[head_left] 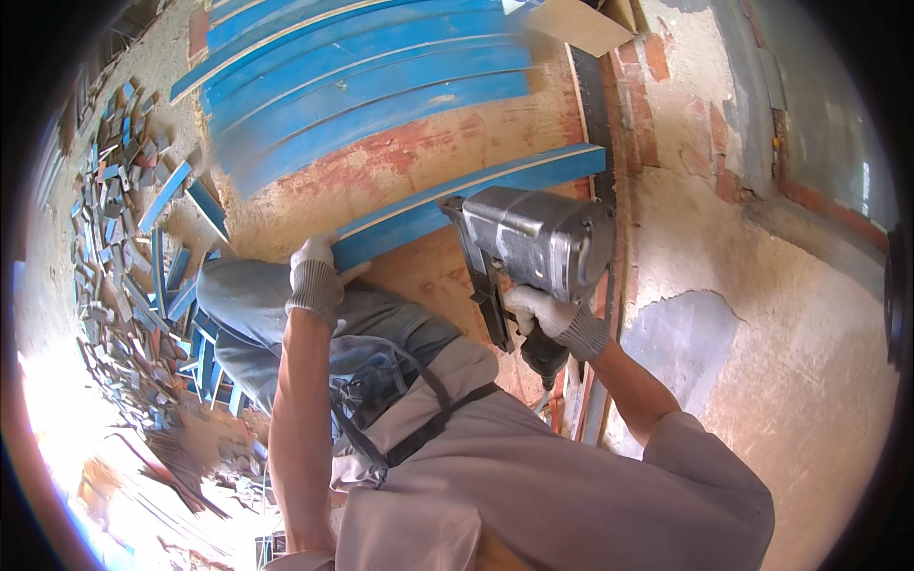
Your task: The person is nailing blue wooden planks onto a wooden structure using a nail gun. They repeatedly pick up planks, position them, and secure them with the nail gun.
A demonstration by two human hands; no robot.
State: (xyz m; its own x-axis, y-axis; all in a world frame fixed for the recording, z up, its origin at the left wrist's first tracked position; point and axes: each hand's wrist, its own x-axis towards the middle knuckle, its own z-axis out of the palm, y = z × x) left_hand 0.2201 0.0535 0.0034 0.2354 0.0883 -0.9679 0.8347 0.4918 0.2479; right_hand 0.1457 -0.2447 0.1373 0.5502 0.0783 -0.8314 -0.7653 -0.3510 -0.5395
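My left hand (317, 269), in a pale knit glove, grips the left end of a blue board (562, 169). The board runs up to the right, and its far end reaches the dark strip at the foot of the wall. My right hand (545, 312), gloved too, is closed round the handle of a black and grey nail gun (528, 233). The gun's nose lies over the board's top edge in this view; I cannot tell whether they touch. Its body hides part of the board.
Several blue boards (381, 100) lie side by side at the far side. A heap of blue and brown wood offcuts (119, 257) covers the ground at left. At right stands a worn plaster wall (800, 305) with bare brick patches. A cardboard piece (581, 26) is at the top.
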